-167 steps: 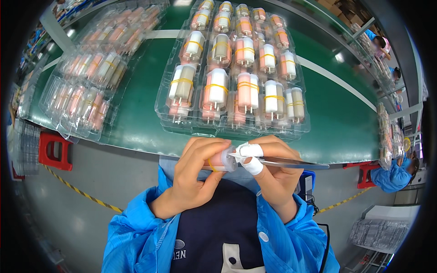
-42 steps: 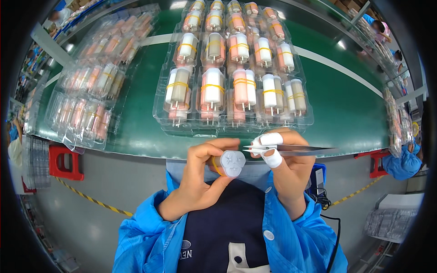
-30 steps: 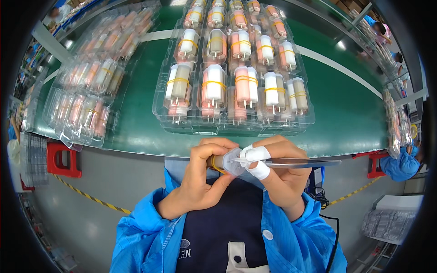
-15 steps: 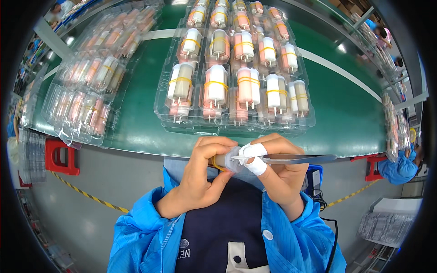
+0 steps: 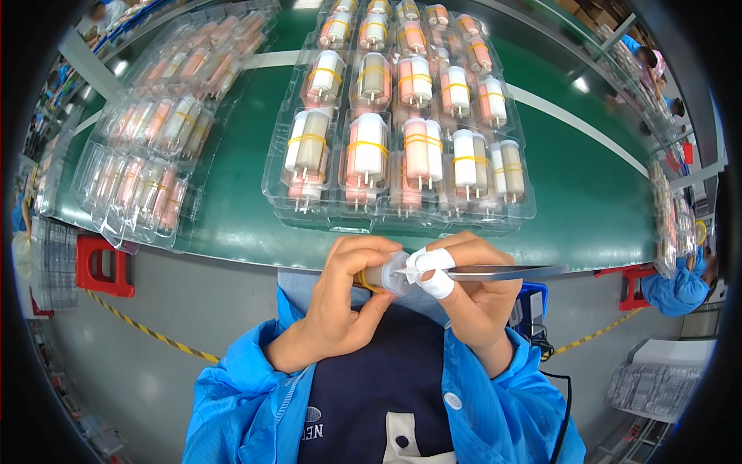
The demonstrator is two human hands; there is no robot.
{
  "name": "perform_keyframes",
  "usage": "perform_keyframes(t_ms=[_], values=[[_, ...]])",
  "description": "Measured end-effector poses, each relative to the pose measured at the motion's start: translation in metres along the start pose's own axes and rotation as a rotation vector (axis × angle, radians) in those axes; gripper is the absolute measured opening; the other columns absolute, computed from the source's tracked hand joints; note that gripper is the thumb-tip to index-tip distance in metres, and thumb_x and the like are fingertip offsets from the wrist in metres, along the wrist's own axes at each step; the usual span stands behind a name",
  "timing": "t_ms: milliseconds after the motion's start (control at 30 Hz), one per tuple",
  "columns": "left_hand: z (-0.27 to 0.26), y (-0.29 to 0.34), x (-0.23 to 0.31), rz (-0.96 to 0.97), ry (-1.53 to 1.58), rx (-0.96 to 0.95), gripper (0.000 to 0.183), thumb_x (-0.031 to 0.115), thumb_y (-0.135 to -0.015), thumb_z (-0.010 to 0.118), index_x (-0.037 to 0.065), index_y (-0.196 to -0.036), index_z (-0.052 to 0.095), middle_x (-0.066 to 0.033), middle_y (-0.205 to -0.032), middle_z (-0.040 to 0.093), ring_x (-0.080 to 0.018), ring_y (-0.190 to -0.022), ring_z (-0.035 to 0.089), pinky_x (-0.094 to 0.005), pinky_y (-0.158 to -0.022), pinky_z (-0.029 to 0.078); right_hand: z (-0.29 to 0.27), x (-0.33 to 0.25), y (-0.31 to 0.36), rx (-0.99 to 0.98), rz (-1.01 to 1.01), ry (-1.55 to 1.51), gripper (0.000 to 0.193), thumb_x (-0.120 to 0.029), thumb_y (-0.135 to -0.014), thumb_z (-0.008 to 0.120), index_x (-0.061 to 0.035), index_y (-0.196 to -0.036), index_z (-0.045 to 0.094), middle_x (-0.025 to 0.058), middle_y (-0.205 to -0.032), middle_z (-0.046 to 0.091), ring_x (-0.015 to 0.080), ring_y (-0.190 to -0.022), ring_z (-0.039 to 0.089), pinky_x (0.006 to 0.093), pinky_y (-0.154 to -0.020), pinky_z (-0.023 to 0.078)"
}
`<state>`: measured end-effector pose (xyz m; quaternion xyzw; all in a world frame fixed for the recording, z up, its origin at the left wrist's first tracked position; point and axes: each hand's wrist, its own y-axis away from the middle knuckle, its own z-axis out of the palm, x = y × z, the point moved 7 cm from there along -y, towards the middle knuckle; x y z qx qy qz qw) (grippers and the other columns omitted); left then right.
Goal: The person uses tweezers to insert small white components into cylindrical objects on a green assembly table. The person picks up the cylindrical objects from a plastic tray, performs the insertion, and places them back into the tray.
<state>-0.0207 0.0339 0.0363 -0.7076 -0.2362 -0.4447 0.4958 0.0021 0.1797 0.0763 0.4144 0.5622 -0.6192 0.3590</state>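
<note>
My left hand [image 5: 344,298] is closed round a banded bundle of capped tubes [image 5: 376,275], its pale translucent end turned toward my right hand. A yellow rubber band shows between the fingers. In my right hand [image 5: 471,282], white tape wraps the thumb and a fingertip, which pinch metal tweezers [image 5: 502,272]. The tweezer tips meet the middle of the tube end; what lies between them is too small to make out. Ahead on the bench, a stacked clear plastic tray [image 5: 278,199] holds several similar bundles of white, pink and grey tubes.
More filled clear trays [image 5: 139,185] stand at the left of the green bench [image 5: 239,224]. Red stools [image 5: 104,267] stand on the grey floor on both sides. A blue bin [image 5: 533,305] with a black cable sits by my right arm. A co-worker in blue [image 5: 672,290] is at far right.
Both hands stay nearly where they were. The tweezers and my right fingers have shifted very slightly against the tube end.
</note>
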Motion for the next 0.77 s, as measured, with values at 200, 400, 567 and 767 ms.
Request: perform_keyframes(t_ms=[200,400,567,767], values=[[0.0,0.002,-0.003,-0.022,-0.001,0.016,0.047,-0.008,-0.07,0.067,0.0,-0.112,0.046,-0.0201,-0.114,0.056,-0.0322,-0.098,0.055,-0.0389,-0.084,0.044,0.002,-0.003,-0.004,-0.05,-0.022,0.071,0.012,0.001,-0.078,0.067,0.0011,-0.09,0.066,0.0133,-0.084,0.067,0.0187,-0.076,0.065,0.0274,-0.065,0.05],[-0.002,-0.002,0.001,0.0,-0.035,0.016,0.047,-0.007,-0.07,0.068,-0.001,-0.112,0.048,-0.0203,-0.114,0.057,-0.0325,-0.098,0.056,-0.0373,-0.083,0.045,0.0,-0.001,-0.004,-0.042,-0.051,0.09,0.012,0.001,-0.078,0.066,0.0008,-0.09,0.066,0.0132,-0.083,0.067,0.0184,-0.074,0.065,0.0273,-0.064,0.05],[-0.001,0.001,-0.003,-0.015,0.035,0.076,0.047,-0.009,-0.07,0.067,-0.002,-0.112,0.048,-0.0207,-0.114,0.057,-0.0327,-0.098,0.056,-0.0369,-0.083,0.046,0.004,-0.007,-0.007,-0.064,-0.09,0.146,0.012,0.002,-0.077,0.066,0.0007,-0.089,0.066,0.0132,-0.082,0.067,0.0199,-0.073,0.065,0.0284,-0.063,0.051],[-0.003,-0.004,0.0,0.053,-0.12,0.015,0.052,-0.009,-0.07,0.067,-0.001,-0.116,0.045,-0.0212,-0.116,0.056,-0.0325,-0.101,0.056,-0.0375,-0.085,0.046,0.007,-0.009,-0.009,-0.092,-0.119,0.249,0.014,0.003,-0.074,0.065,0.0005,-0.088,0.066,0.013,-0.082,0.067,0.0242,-0.072,0.066,0.029,-0.063,0.052]])
